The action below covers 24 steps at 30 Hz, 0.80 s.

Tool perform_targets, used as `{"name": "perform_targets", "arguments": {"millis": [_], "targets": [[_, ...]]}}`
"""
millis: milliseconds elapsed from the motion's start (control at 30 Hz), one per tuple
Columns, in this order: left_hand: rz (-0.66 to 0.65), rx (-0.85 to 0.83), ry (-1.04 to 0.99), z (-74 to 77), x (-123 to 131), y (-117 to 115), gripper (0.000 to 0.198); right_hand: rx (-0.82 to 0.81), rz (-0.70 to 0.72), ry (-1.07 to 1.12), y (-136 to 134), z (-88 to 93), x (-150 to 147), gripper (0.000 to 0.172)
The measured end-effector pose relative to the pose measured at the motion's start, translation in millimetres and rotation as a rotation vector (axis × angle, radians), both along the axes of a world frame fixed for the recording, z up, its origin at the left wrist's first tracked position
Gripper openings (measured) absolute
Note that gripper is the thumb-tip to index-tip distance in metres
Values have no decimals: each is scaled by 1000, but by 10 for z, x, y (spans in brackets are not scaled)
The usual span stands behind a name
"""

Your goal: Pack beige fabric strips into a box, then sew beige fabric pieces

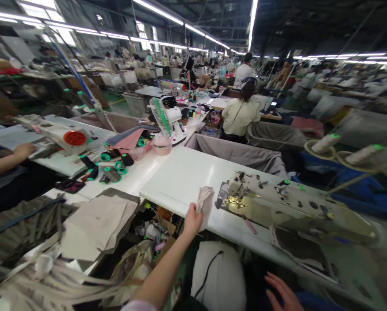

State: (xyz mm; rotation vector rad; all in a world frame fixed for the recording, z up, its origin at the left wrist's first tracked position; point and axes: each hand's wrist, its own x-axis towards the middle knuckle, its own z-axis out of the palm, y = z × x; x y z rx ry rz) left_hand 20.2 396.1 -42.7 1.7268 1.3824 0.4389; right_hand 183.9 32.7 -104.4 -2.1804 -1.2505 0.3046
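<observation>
My left hand (193, 219) is closed on a folded beige fabric piece (206, 199), held at the front edge of the white sewing table (177, 175). To the right of the fabric stands an industrial sewing machine (271, 203), its needle area lit yellow. A small pink-handled tool (250, 226) lies in front of the machine. Low in the view, my right hand (282, 293) is near my lap, below the table edge. Its fingers are stretched and slightly apart, with nothing seen in them; part of the hand is cut off by the frame.
Left of me lie a stack of beige fabric pieces (96, 224) and bundled strips (60, 280). Thread spools (112, 172) and a fan (162, 116) stand beyond. A co-worker's hand (24, 151) is by another machine (66, 136). Dark cloth (297, 246) lies at the right.
</observation>
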Motion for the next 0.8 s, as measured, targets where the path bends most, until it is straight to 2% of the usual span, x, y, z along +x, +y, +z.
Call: {"name": "perform_targets", "arguments": {"millis": [100, 233, 300, 367, 500, 633, 800], "targets": [[-97, 42, -88, 186, -305, -301, 11, 38, -56, 27, 471, 553, -281, 35], [-227, 78, -203, 418, -521, -658, 20, 268, 33, -43, 1013, 1274, -549, 31], [-292, 61, -229, 521, -555, -822, 23, 402, 82, -100, 1160, 1545, -616, 31], [-349, 35, -242, 605, -572, -961, 25, 488, 113, -148, 1225, 1741, -663, 34], [-435, 14, -242, 701, -615, -1119, 26, 533, 138, -224, 1196, 1934, -743, 31], [-476, 3, -222, 724, -672, -1152, 24, 513, 99, -268, 1079, 2004, -806, 16], [-545, 30, -205, 762, -719, -1169, 21, 494, 140, -282, 964, 2117, -842, 17]]}}
